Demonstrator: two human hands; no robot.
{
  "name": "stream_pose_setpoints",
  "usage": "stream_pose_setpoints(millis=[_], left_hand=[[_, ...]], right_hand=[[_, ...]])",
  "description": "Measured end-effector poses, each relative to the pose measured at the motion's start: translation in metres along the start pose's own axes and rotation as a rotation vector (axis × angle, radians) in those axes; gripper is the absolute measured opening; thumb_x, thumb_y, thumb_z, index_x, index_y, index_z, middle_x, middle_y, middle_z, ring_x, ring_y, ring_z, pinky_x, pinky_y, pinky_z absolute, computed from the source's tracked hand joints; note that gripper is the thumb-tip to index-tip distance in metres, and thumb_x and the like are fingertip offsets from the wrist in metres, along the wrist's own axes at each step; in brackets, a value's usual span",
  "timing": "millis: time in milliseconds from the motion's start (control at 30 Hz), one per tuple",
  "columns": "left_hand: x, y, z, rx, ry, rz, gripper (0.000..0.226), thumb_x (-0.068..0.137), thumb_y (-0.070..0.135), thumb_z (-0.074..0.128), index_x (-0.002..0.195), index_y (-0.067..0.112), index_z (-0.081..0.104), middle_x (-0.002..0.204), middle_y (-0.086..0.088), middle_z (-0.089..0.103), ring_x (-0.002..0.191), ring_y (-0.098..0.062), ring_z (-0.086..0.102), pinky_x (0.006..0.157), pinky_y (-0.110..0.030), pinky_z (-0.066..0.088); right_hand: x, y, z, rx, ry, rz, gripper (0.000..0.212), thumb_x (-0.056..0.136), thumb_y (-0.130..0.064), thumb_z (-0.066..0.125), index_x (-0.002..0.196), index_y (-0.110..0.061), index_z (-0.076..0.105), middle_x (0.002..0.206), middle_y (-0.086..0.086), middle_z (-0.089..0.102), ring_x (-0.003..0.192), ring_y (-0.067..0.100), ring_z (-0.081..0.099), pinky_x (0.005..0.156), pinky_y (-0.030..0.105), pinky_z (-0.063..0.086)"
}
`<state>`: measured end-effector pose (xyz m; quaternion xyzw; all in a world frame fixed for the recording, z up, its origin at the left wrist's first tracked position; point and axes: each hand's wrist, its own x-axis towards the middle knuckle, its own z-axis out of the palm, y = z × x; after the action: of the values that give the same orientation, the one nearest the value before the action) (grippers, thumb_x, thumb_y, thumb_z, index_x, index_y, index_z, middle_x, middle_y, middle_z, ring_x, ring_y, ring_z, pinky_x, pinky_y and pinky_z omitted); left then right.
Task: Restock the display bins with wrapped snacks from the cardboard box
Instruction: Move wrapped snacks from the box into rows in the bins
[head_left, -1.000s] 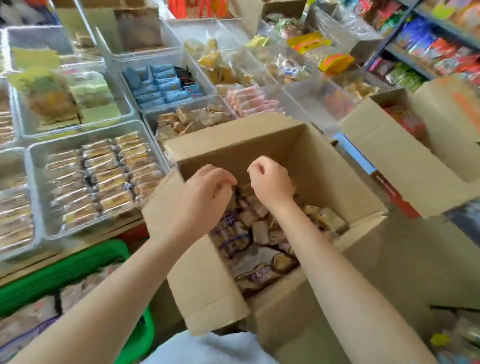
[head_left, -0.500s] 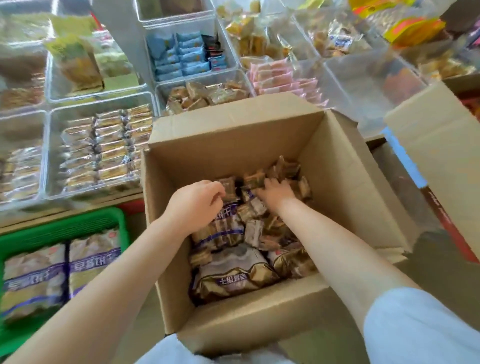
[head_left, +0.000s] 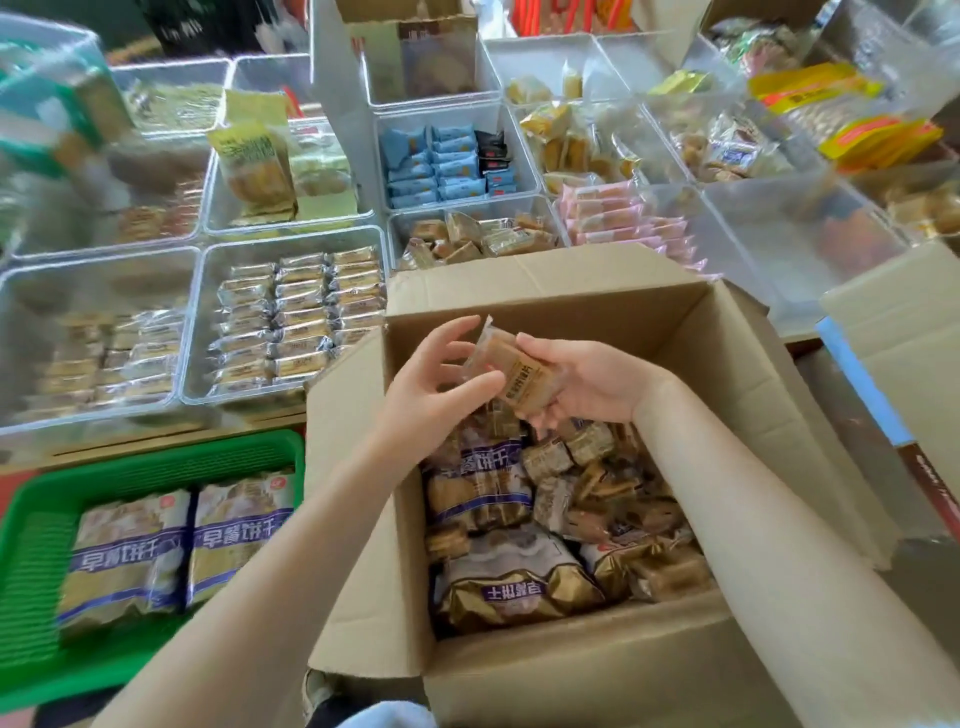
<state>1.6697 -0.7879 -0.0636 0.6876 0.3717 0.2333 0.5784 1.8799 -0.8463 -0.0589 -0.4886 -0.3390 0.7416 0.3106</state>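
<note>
Holding a wrapped snack (head_left: 521, 371) above the open cardboard box (head_left: 597, 306), our right hand (head_left: 582, 384) cups it palm-up with fingers curled round the wrapper. Our left hand (head_left: 441, 379) meets it from the side, thumb and fingers loosely spread and touching the wrapper's near end. Below both hands, more wrapped snacks (head_left: 587, 483) fill the box. Beyond the fingertips sits a clear display bin (head_left: 395, 228) of similar brown packs; left of our left hand, another bin (head_left: 195, 332) holds neat rows.
</note>
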Motion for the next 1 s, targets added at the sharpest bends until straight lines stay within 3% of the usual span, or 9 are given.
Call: stream_pose_setpoints(millis=[133, 233, 367, 433, 533, 600, 700, 800, 1000], left_hand=[[-0.011, 0.009, -0.066, 0.022, -0.065, -0.027, 0.035, 0.084, 0.032, 0.079, 0.117, 0.026, 0.067, 0.105, 0.006, 0.074, 0.099, -0.012, 0.069, 0.083, -0.032, 0.055], [-0.019, 0.002, -0.119, -0.023, 0.014, -0.076, 0.026, 0.086, 0.027, 0.077, 0.11, 0.025, 0.069, 0.102, 0.002, 0.075, 0.094, -0.017, 0.071, 0.078, -0.033, 0.057], [-0.034, -0.034, -0.226, -0.056, 0.073, -0.147, 0.032, 0.084, 0.018, 0.08, 0.112, 0.02, 0.065, 0.1, 0.0, 0.075, 0.089, -0.018, 0.073, 0.076, -0.033, 0.059], [-0.041, -0.057, -0.281, 0.017, 0.04, -0.164, 0.042, 0.081, 0.014, 0.082, 0.117, 0.023, 0.064, 0.099, 0.001, 0.075, 0.085, -0.013, 0.072, 0.07, -0.022, 0.057], [-0.045, -0.097, -0.357, 0.127, 0.109, -0.174, 0.04, 0.079, 0.021, 0.085, 0.115, 0.026, 0.069, 0.094, 0.01, 0.073, 0.078, 0.003, 0.066, 0.062, -0.009, 0.05], [-0.045, -0.126, -0.404, 0.124, 0.228, -0.206, 0.033, 0.081, 0.025, 0.083, 0.111, 0.027, 0.069, 0.091, 0.015, 0.07, 0.072, 0.005, 0.064, 0.06, -0.009, 0.045], [-0.042, -0.167, -0.461, 0.087, 0.382, -0.269, 0.026, 0.086, 0.029, 0.078, 0.108, 0.033, 0.064, 0.09, 0.01, 0.07, 0.068, -0.003, 0.067, 0.063, -0.02, 0.051], [-0.031, -0.199, -0.495, 0.085, 0.412, -0.298, 0.029, 0.085, 0.031, 0.077, 0.11, 0.034, 0.063, 0.095, 0.006, 0.073, 0.07, -0.013, 0.072, 0.076, -0.042, 0.06], [0.022, -0.238, -0.526, 0.145, 0.354, -0.339, 0.038, 0.093, 0.027, 0.067, 0.128, 0.035, 0.057, 0.103, 0.011, 0.068, 0.083, -0.015, 0.07, 0.08, -0.047, 0.06]], right_hand=[[0.025, -0.032, 0.052, -0.107, 0.01, -0.04, 0.063, 0.103, -0.058, 0.031, 0.124, -0.007, 0.061, 0.089, 0.019, 0.062, 0.062, 0.025, 0.05, 0.05, 0.028, 0.039], [0.057, -0.053, 0.091, -0.282, 0.155, -0.099, 0.074, 0.1, -0.066, 0.03, 0.122, -0.004, 0.064, 0.09, 0.018, 0.062, 0.067, 0.026, 0.054, 0.058, 0.03, 0.042], [0.131, -0.085, 0.166, -0.639, 0.314, -0.226, 0.032, 0.096, -0.044, 0.064, 0.115, -0.018, 0.062, 0.099, 0.005, 0.071, 0.078, 0.016, 0.068, 0.064, 0.033, 0.054], [0.182, -0.099, 0.206, -0.747, 0.345, -0.22, 0.026, 0.092, -0.033, 0.072, 0.113, -0.021, 0.064, 0.101, 0.0, 0.07, 0.077, 0.01, 0.067, 0.066, 0.028, 0.056], [0.264, -0.113, 0.262, -0.84, 0.3, -0.219, 0.026, 0.093, -0.034, 0.071, 0.117, -0.025, 0.064, 0.105, -0.002, 0.066, 0.088, 0.01, 0.063, 0.072, 0.019, 0.054], [0.325, -0.111, 0.281, -0.898, 0.338, -0.21, 0.025, 0.096, -0.044, 0.063, 0.118, -0.033, 0.06, 0.113, -0.002, 0.062, 0.101, 0.013, 0.061, 0.086, 0.03, 0.055], [0.409, -0.092, 0.286, -0.934, 0.55, -0.128, 0.035, 0.099, -0.046, 0.054, 0.13, -0.03, 0.05, 0.135, 0.006, 0.046, 0.119, 0.023, 0.053, 0.104, 0.047, 0.046], [0.461, -0.068, 0.284, -1.01, 0.732, 0.02, 0.059, 0.102, -0.043, 0.047, 0.152, -0.018, 0.03, 0.157, 0.009, 0.025, 0.135, 0.033, 0.042, 0.109, 0.046, 0.038], [0.513, -0.028, 0.281, -1.094, 0.843, 0.06, 0.078, 0.103, -0.053, 0.034, 0.161, -0.012, 0.0, 0.168, 0.009, -0.003, 0.154, 0.031, 0.01, 0.124, 0.05, 0.018]])
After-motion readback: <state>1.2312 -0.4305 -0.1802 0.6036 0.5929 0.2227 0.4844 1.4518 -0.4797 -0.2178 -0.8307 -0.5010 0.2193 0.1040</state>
